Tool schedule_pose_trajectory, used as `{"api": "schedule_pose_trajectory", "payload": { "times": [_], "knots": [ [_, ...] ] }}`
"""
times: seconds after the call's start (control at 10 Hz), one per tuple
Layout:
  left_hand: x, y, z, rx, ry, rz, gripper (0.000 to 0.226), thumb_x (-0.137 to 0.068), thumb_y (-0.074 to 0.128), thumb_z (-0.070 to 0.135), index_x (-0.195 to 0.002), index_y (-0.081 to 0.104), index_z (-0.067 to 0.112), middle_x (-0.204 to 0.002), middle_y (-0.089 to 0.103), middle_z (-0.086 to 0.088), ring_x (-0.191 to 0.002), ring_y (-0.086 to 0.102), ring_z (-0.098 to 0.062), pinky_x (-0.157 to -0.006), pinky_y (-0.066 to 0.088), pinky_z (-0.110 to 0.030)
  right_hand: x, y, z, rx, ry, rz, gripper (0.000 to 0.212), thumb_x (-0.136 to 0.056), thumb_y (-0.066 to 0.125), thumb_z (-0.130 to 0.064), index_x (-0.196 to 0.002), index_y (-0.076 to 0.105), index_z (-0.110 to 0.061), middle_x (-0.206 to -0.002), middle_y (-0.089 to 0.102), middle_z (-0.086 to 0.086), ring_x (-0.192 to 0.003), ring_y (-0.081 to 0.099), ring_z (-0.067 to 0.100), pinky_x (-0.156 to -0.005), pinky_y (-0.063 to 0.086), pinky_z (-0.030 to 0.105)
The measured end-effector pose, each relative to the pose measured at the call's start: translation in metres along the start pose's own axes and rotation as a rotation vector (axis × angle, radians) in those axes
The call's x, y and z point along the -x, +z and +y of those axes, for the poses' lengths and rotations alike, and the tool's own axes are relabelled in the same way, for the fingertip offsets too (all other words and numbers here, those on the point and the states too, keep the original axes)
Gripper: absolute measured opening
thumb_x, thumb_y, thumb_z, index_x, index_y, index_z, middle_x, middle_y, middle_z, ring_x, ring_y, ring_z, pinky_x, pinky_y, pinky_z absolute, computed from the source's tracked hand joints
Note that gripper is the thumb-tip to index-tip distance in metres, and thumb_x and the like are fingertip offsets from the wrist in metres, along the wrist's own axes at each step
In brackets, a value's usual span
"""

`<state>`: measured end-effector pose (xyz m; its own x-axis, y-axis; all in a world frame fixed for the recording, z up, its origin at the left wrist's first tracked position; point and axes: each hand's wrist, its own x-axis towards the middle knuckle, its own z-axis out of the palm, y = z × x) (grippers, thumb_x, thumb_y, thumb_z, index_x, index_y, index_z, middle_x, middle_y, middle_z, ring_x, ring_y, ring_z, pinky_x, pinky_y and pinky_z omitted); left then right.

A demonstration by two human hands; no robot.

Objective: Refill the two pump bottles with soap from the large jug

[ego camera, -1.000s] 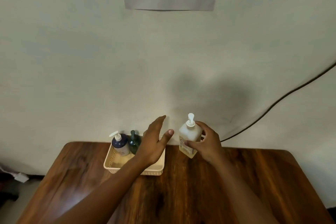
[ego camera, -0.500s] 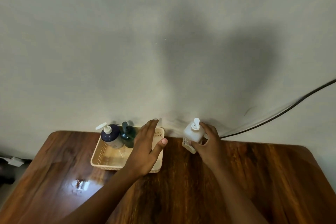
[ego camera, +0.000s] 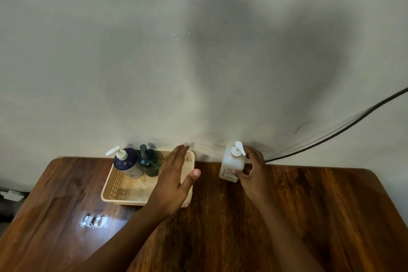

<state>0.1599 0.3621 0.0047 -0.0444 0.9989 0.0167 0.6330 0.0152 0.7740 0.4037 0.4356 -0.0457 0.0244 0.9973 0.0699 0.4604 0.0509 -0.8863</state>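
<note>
Your right hand (ego camera: pixel 250 172) grips the white pump bottle (ego camera: pixel 231 164) on the table; your left hand (ego camera: pixel 174 180) hovers spread wide over the basket (ego camera: pixel 110 190), beside the navy pump bottle (ego camera: pixel 127 162). A careless sweep could topple it.

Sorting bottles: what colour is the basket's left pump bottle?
Dark navy round pump bottle, white pump; head view.

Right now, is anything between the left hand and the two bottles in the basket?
Nothing visible. The left hand hovers open over the right part of the basket; the blue bottle and green bottle stand just left of its fingers. The right hand holds the white bottle, clear of that path.
</note>
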Motion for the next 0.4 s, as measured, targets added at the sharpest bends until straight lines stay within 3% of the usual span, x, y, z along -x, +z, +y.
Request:
{"api": "schedule_pose_trajectory", "payload": {
  "times": [0.2,0.3,0.4],
  "knots": [
    [0.007,-0.01,0.009,-0.026,0.0,-0.012,0.082,-0.091,0.033,0.077,-0.163,0.019,0.038,-0.17,0.015,0.019,-0.156,0.006,-0.001,-0.124,0.013,-0.038,-0.002,-0.003,-0.005,0.037,0.053,-0.038,0.075,-0.079,0.078,0.008,-0.139,0.048,-0.025,-0.138,0.049,-0.012,-0.129,0.05,0.014,-0.08,0.049,0.008],
    [0.011,-0.022,0.02,-0.058,-0.005,-0.01,0.085,-0.09,0.03,0.08,-0.163,0.017,0.038,-0.17,0.014,0.018,-0.156,0.006,-0.002,-0.127,0.014,-0.044,-0.003,-0.009,-0.019,0.061,0.081,-0.074,0.078,-0.079,0.078,0.008,-0.143,0.044,-0.021,-0.144,0.047,-0.007,-0.134,0.048,0.017,-0.096,0.055,0.027],
    [0.021,-0.034,0.031,-0.088,0.022,-0.015,0.09,-0.089,0.027,0.084,-0.164,0.015,0.036,-0.171,0.012,0.016,-0.157,0.005,-0.005,-0.129,0.015,-0.05,0.004,-0.019,-0.034,0.095,0.09,-0.091,0.088,-0.079,0.08,0.004,-0.152,0.035,-0.017,-0.153,0.042,0.001,-0.141,0.042,0.019,-0.11,0.047,0.04]
  ]
}}
